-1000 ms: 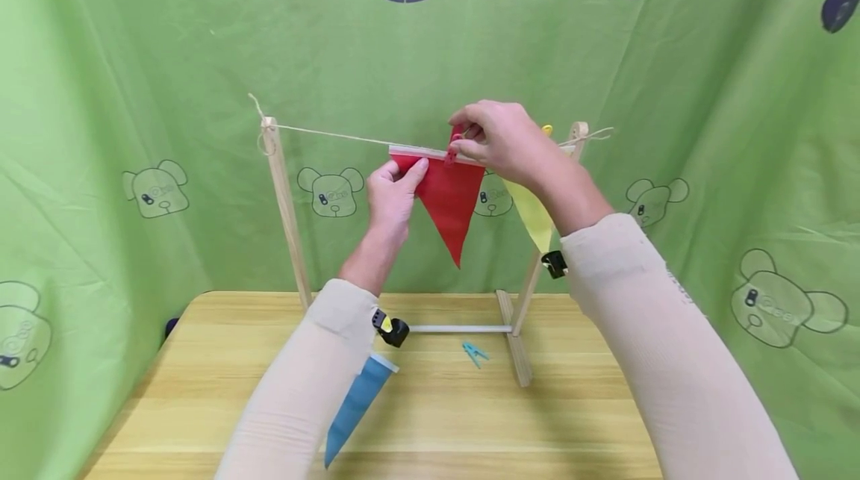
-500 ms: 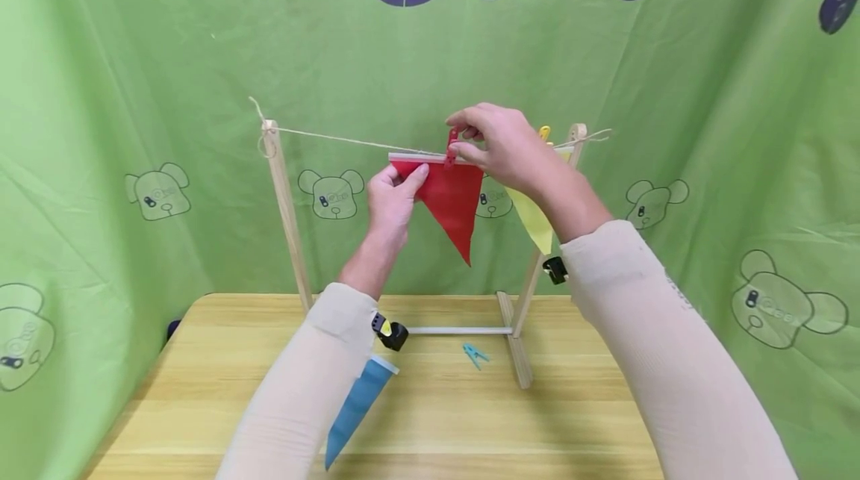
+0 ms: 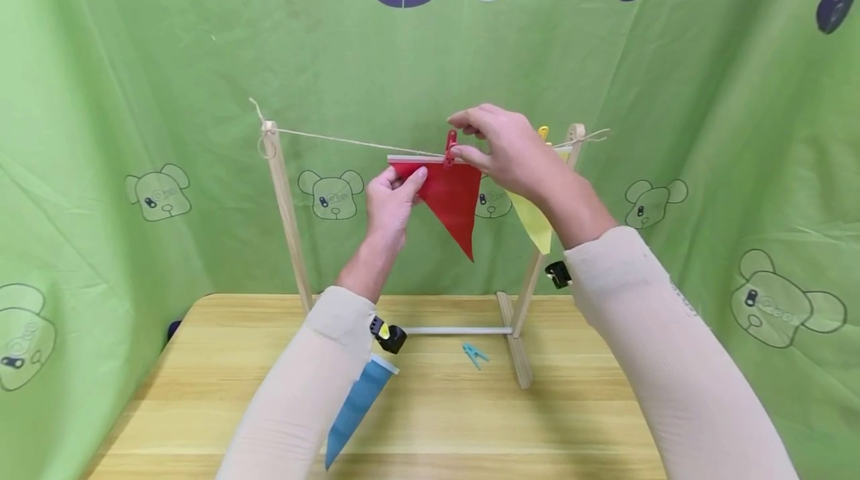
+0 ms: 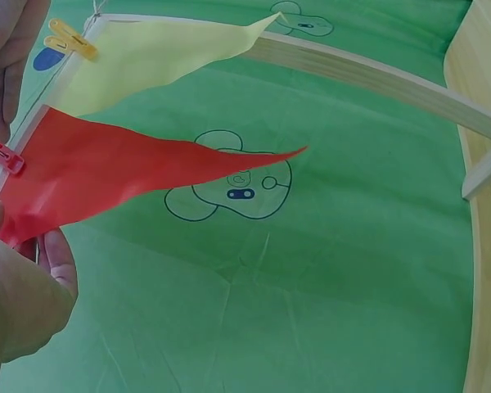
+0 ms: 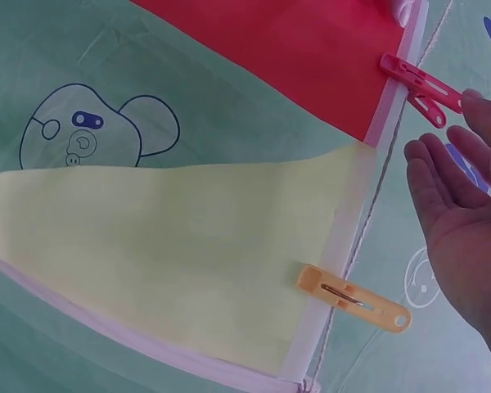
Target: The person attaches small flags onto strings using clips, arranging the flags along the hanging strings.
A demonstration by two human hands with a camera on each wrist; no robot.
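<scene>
My left hand [image 3: 390,204] pinches the upper left of a red triangular pennant [image 3: 455,192] between thumb and fingers. A red clothespin [image 3: 451,144] clips its white top edge to the string [image 3: 349,141]. Beside that clothespin is my right hand [image 3: 507,144], its fingers spread apart from it. In the right wrist view, the thumb is at the end of the red clothespin [image 5: 421,82]; whether it touches cannot be told. A yellow pennant [image 3: 532,220] hangs to the right, held by a yellow clothespin [image 5: 353,298], partly behind my right hand in the head view.
The string runs between a left wooden post [image 3: 287,211] and a right wooden post [image 3: 528,293], joined low down by a white bar [image 3: 460,331]. On the wooden table [image 3: 443,420] lie a blue pennant [image 3: 361,401], partly under my left sleeve, and a light blue clothespin [image 3: 475,354].
My right fingers have loosened from the red clothespin, which now stands on the string. The red pennant's tip has swung slightly right. My left hand keeps its hold.
</scene>
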